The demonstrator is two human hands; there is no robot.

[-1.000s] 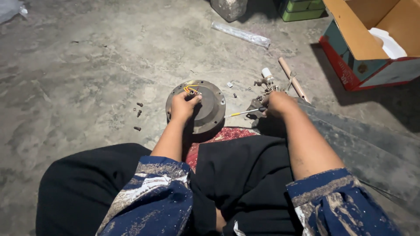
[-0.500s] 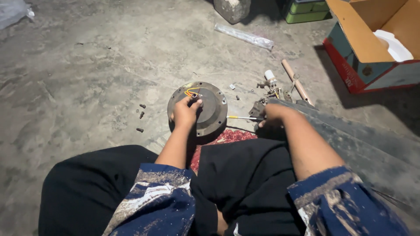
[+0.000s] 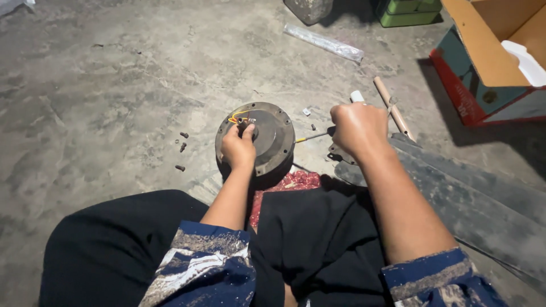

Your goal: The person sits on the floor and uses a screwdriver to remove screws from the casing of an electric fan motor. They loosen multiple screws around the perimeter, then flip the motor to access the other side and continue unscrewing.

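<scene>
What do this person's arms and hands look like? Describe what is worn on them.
Both forearms are bare, and so are the left hand and the right hand: no gloves, rings or watch show. Each arm has a short, loose sleeve ending above the elbow, dark blue with cream and brownish patches. The left sleeve shows a pale cream streak; the right sleeve has a brownish band at its hem.

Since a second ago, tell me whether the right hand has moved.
Yes. The right hand, gripping a screwdriver, has lifted away from the floor clutter beside the round motor housing, its tip at the rim.

Blue-and-white patterned short sleeves (image 3: 199, 267), black trousers (image 3: 114, 244)
</scene>
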